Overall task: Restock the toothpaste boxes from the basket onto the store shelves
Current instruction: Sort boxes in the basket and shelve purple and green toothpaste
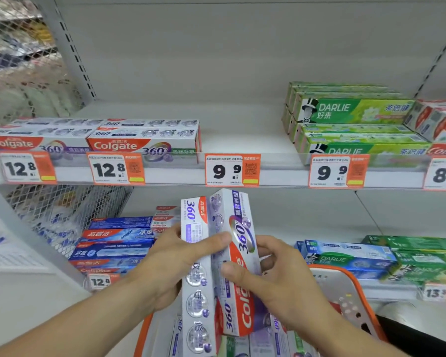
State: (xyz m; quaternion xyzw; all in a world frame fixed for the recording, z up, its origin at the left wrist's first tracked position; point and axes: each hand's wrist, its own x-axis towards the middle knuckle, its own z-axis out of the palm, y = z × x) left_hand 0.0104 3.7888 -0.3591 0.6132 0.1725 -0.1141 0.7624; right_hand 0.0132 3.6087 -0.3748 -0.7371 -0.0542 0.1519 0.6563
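Both hands, left hand (174,264) and right hand (281,276), grip two toothpaste boxes (218,256) upright, so I'd flatten them before sliding onto the shelf (242,130) above.

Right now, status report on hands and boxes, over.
Left hand and right hand each grip a Colgate box. Basket below. Upper shelf gap unobstructed.

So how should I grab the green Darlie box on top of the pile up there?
Grip the long green Darlie toothpaste box across its narrow middle, coming from the front. It lies flat on the stack with its long face toward the aisle, and the space above it is open.
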